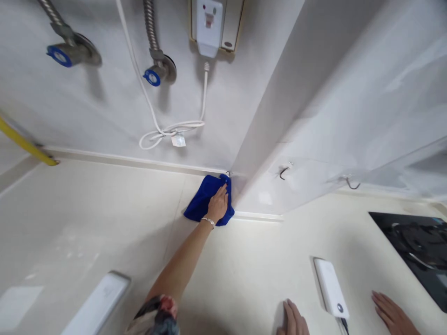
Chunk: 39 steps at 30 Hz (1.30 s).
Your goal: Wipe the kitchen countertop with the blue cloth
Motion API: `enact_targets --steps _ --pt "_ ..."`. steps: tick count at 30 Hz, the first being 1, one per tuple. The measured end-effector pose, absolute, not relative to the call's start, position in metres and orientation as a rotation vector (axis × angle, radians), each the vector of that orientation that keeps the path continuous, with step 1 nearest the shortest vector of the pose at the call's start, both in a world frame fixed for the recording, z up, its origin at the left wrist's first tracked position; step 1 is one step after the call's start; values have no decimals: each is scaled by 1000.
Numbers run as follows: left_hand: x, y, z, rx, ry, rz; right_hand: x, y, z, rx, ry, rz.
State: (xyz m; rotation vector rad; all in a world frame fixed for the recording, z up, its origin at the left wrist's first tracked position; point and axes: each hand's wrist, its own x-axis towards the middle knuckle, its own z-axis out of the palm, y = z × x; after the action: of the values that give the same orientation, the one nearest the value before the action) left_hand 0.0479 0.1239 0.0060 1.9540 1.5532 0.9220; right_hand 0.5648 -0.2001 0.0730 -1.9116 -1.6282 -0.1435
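My left hand point(217, 206) reaches far forward and presses a blue cloth point(202, 197) onto the cream countertop point(104, 223), right in the corner where the white wall meets a protruding pillar. A thin bracelet circles that wrist. My right hand point(293, 320) lies flat on the countertop at the bottom edge, holding nothing, just left of a white power bank point(330, 287). Only its fingers show.
Another hand point(393, 314), seemingly someone else's, rests on the counter at the bottom right. A black gas hob point(415, 246) sits at the right. On the wall hang two valves with blue caps point(59, 55), a coiled white cord point(167, 132) and small hooks point(284, 171). A white object point(98, 302) lies bottom left.
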Motion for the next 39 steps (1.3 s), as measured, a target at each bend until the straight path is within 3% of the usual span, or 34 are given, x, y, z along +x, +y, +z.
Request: enact_targets --steps 6,9,14,28,39 --pt "54 152 4 1803 1623 936 372 -249 -20 -1961 -1752 -217" --pt "52 156 6 1739 1622 959 322 -256 -41 -1959 -1754 -274" --pt "46 134 5 1809 1550 1037 329 -253 -36 -1970 -1720 -336" --pt "15 -6 -7 2290 1578 608 334 -269 -55 -1965 -1777 -195" --pt "15 33 -2 2180 1690 642 331 -272 -57 -2019 -1801 -233"
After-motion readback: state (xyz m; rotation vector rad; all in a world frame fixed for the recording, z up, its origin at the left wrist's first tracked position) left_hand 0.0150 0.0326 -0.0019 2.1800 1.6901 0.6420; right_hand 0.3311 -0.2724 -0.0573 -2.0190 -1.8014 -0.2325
